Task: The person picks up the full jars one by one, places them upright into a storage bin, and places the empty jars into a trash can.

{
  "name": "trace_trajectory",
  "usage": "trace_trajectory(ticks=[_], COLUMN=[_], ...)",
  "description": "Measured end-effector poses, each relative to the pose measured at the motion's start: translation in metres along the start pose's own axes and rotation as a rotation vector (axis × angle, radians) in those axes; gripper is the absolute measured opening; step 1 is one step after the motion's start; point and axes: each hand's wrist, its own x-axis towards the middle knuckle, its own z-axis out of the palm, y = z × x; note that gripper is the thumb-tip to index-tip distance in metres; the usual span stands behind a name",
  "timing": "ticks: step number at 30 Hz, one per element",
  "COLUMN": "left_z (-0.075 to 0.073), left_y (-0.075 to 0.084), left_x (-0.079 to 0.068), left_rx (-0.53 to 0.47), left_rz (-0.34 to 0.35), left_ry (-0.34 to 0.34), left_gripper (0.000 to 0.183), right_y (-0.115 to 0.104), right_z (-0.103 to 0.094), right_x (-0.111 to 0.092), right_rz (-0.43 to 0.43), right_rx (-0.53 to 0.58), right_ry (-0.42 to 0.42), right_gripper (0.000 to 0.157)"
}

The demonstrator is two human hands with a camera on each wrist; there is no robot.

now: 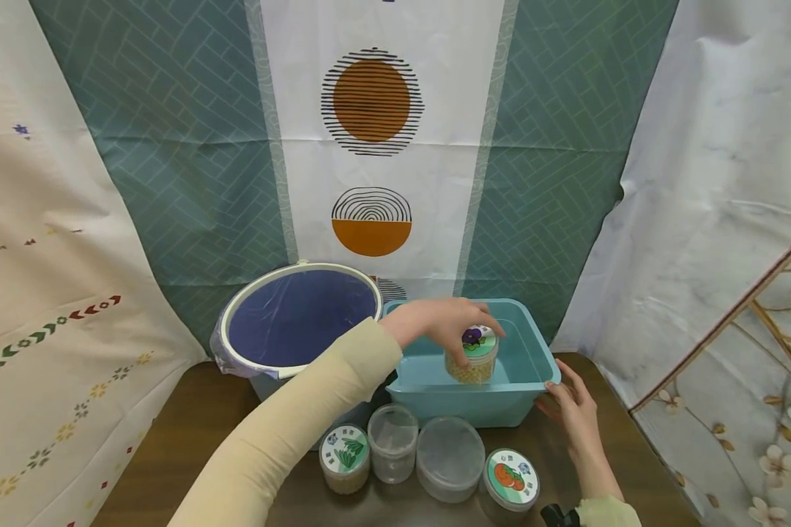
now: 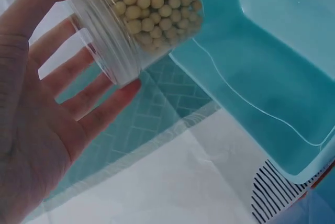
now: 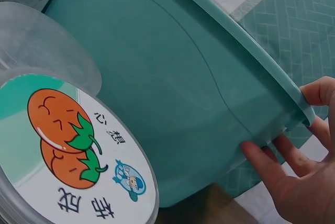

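Note:
My left hand (image 1: 450,326) grips a clear round jar (image 1: 472,366) by its lid end, over the teal plastic bin (image 1: 435,401). Pale round beads (image 2: 157,12) fill the jar, and its lid carries a purple and green picture. In the left wrist view the thumb and fingers spread around the lid, with the bin's inside beyond. At the bin's right front corner, my right hand (image 1: 572,402) pinches the rim, thumb on top and fingers below against the outer wall. The right wrist view shows this hold on the rim (image 3: 293,93) closely.
Before the bin stand a jar with a green-vegetable lid (image 1: 345,450), two clear containers (image 1: 393,446) (image 1: 451,457) and a jar with an orange-fruit lid (image 1: 512,479). A large bucket (image 1: 237,344) with a white rim and dark blue inside stands left of the bin. Patterned cloth hangs behind.

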Motion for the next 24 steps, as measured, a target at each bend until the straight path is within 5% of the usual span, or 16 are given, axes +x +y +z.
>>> trace_trajectory(ticks=[16, 24], left_z=[0.008, 0.017], left_y=[-0.035, -0.052], left_x=[0.048, 0.06], left_rx=[-0.14, -0.19], left_rz=[-0.084, -0.119], left_ry=[0.098, 0.22], left_gripper=[0.071, 0.069], right_y=[0.0, 0.001], right_z=[0.002, 0.003], right_x=[-0.003, -0.002], right_rz=[0.033, 0.032], right_rx=[-0.011, -0.015], right_ry=[0.038, 0.035], right_gripper=[0.06, 0.059])
